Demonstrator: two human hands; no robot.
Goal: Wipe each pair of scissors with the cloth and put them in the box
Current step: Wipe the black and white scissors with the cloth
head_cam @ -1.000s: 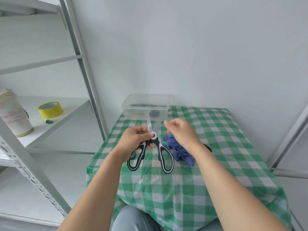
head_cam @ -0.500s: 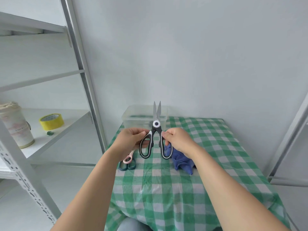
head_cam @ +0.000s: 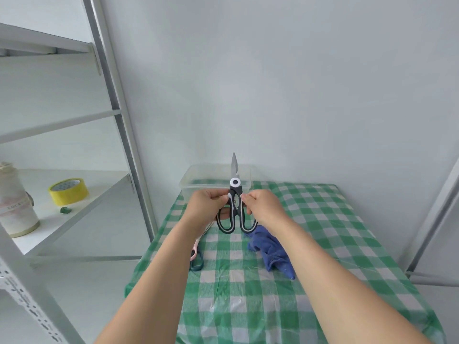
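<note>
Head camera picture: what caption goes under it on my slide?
The black-and-white scissors held upright by the left hand and right hand over the checked table, blue cloth beside, clear box behind.

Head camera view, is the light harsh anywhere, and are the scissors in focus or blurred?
In the head view the light is soft and even, with no hard shadows on the green-and-white checked tablecloth; the black-and-white-handled scissors look sharp, with no glare on their steel blades; also in the head view, the wide lens makes the grey metal shelf upright lean.

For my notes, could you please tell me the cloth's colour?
The cloth is blue, clearest in the head view.
</note>
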